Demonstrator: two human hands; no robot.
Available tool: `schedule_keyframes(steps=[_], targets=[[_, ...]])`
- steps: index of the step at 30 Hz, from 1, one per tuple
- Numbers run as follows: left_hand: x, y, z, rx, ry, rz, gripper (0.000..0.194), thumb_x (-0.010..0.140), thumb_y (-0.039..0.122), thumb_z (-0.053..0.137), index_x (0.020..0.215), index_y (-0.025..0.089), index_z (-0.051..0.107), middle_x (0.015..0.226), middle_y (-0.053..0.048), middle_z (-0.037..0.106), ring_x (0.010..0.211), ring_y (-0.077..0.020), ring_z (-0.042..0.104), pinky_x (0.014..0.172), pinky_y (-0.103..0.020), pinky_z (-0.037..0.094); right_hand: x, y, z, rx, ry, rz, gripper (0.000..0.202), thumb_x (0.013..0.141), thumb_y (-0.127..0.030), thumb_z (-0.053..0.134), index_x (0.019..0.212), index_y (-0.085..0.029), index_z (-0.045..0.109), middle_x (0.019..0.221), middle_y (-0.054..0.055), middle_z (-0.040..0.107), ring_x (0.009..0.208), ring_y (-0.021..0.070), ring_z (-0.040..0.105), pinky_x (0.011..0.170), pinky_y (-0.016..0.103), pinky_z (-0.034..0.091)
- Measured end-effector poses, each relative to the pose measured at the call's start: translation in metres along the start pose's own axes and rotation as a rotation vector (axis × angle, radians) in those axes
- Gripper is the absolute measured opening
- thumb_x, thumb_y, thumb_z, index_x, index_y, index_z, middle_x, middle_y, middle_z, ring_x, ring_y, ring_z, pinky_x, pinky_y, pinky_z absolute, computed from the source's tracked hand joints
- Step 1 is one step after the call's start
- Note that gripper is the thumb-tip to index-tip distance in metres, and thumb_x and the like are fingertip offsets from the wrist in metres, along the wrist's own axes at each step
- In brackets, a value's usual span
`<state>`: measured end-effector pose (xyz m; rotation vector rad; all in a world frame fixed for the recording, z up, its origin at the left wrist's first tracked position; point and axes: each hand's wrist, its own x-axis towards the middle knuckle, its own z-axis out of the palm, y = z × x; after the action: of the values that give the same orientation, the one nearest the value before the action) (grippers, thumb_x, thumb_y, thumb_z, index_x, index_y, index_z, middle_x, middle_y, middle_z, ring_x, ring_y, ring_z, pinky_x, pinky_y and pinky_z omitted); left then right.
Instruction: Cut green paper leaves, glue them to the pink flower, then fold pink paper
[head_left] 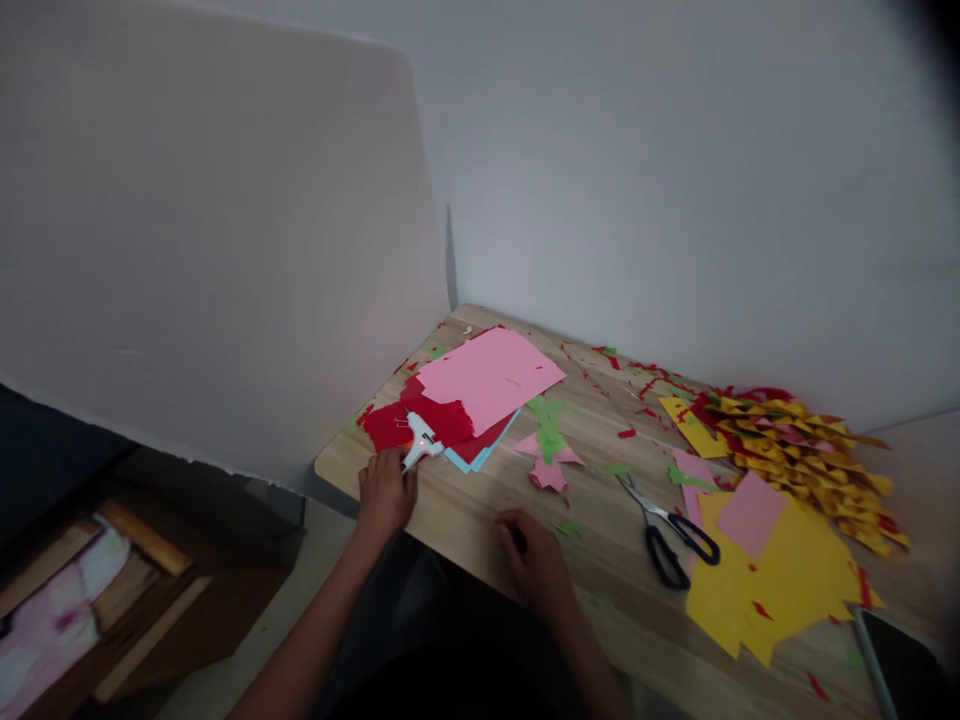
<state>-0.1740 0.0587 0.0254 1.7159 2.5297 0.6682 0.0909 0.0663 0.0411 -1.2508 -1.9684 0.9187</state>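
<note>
My left hand (386, 490) is closed around the lower handle of a white glue gun (424, 436), which has a small red light on its side. The gun lies over red paper (386, 425) at the left of the wooden table. At the table's front edge rests my right hand (534, 555), fingers loosely curled with a gap at the thumb and nothing seen in them. Beyond it lie a pink paper flower (549, 474) and green paper pieces (550, 430). Pink sheets (495, 375) are stacked on red and light blue paper (480, 457).
Scissors (671, 530) with dark handles lie right of my right hand, beside yellow paper (780, 585). A heap of twisted yellow paper strips (802, 460) sits further right. A dark phone-like object (904, 665) is at the lower right. Pale panels (225, 250) border the table (465, 520).
</note>
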Motion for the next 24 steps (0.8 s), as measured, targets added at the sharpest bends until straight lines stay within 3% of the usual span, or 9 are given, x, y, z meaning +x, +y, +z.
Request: schedule_keyframes(steps=[3, 7, 9, 11, 14, 16, 19, 21, 24], targets=[[0.002, -0.001, 0.0, -0.026, 0.054, -0.01, 0.033, 0.098, 0.034, 0.043, 0.12, 0.013, 0.057, 0.114, -0.017, 0.066, 0.105, -0.0337, 0.06, 0.09, -0.047, 0.046, -0.001, -0.006, 0.012, 0.05, -0.067, 0.033, 0.019, 0.091, -0.028, 0.052, 0.097, -0.023, 0.07, 0.09, 0.005, 0.074, 0.081, 0.0213, 0.07, 0.076, 0.032, 0.053], [0.004, 0.01, -0.018, -0.112, 0.211, 0.063, 0.031, 0.099, 0.036, 0.046, 0.118, 0.013, 0.056, 0.113, -0.016, 0.065, 0.104, -0.0312, 0.059, 0.091, -0.045, 0.046, 0.004, -0.022, 0.032, 0.281, -0.138, 0.106, 0.021, 0.088, -0.029, 0.056, 0.103, -0.02, 0.069, 0.082, 0.003, 0.069, 0.075, 0.017, 0.065, 0.071, 0.028, 0.05], [0.002, 0.026, -0.029, -0.19, 0.307, 0.147, 0.027, 0.099, 0.037, 0.05, 0.115, 0.016, 0.056, 0.109, -0.013, 0.065, 0.101, -0.0288, 0.059, 0.091, -0.043, 0.047, 0.013, -0.033, 0.041, 0.479, -0.131, 0.126, 0.029, 0.084, -0.033, 0.061, 0.111, -0.02, 0.066, 0.083, 0.002, 0.067, 0.072, 0.0155, 0.062, 0.069, 0.027, 0.05], [-0.005, 0.048, -0.035, -0.252, 0.352, 0.185, 0.022, 0.099, 0.036, 0.052, 0.113, 0.018, 0.055, 0.104, -0.011, 0.064, 0.096, -0.0265, 0.059, 0.088, -0.041, 0.048, 0.026, -0.044, 0.047, 0.681, -0.094, 0.129, 0.044, 0.08, -0.04, 0.067, 0.119, -0.021, 0.063, 0.097, 0.004, 0.069, 0.079, 0.0165, 0.063, 0.074, 0.029, 0.052], [-0.022, 0.085, -0.032, -0.357, 0.274, 0.272, 0.018, 0.1, 0.035, 0.049, 0.108, 0.019, 0.054, 0.098, -0.009, 0.064, 0.089, -0.0239, 0.059, 0.079, -0.037, 0.049, 0.042, -0.053, 0.048, 0.83, 0.013, 0.22, 0.041, 0.077, -0.053, 0.069, 0.105, -0.022, 0.067, 0.1, 0.006, 0.072, 0.09, 0.0214, 0.067, 0.082, 0.034, 0.054], [-0.034, 0.106, -0.026, -0.423, 0.184, 0.345, 0.019, 0.101, 0.033, 0.045, 0.112, 0.019, 0.053, 0.101, -0.009, 0.065, 0.09, -0.0233, 0.06, 0.078, -0.036, 0.049, 0.047, -0.051, 0.04, 0.814, 0.114, 0.327, 0.037, 0.079, -0.058, 0.067, 0.089, -0.022, 0.067, 0.09, 0.006, 0.072, 0.088, 0.023, 0.068, 0.08, 0.036, 0.054], [-0.04, 0.119, -0.02, -0.536, 0.067, 0.429, 0.022, 0.099, 0.033, 0.049, 0.116, 0.019, 0.053, 0.109, -0.01, 0.065, 0.098, -0.0234, 0.06, 0.086, -0.038, 0.048, 0.043, -0.035, 0.015, 0.799, 0.257, 0.421, 0.041, 0.084, -0.06, 0.062, 0.096, -0.021, 0.066, 0.085, 0.004, 0.072, 0.076, 0.0202, 0.068, 0.071, 0.033, 0.054], [-0.028, 0.116, -0.016, -0.586, 0.016, 0.432, 0.018, 0.099, 0.035, 0.05, 0.109, 0.02, 0.055, 0.104, -0.008, 0.065, 0.099, -0.0229, 0.06, 0.089, -0.038, 0.046, 0.037, -0.019, -0.008, 0.82, 0.389, 0.43, 0.044, 0.086, -0.06, 0.061, 0.105, -0.021, 0.061, 0.076, 0.0, 0.069, 0.062, 0.0165, 0.065, 0.059, 0.029, 0.052], [0.008, 0.113, 0.002, -0.475, -0.081, 0.402, 0.02, 0.101, 0.035, 0.044, 0.101, 0.021, 0.058, 0.1, -0.006, 0.065, 0.098, -0.0225, 0.059, 0.089, -0.038, 0.045, 0.029, 0.006, -0.04, 0.736, 0.547, 0.454, 0.044, 0.083, -0.062, 0.063, 0.098, -0.02, 0.059, 0.061, -0.006, 0.058, 0.047, 0.0129, 0.055, 0.044, 0.024, 0.042]])
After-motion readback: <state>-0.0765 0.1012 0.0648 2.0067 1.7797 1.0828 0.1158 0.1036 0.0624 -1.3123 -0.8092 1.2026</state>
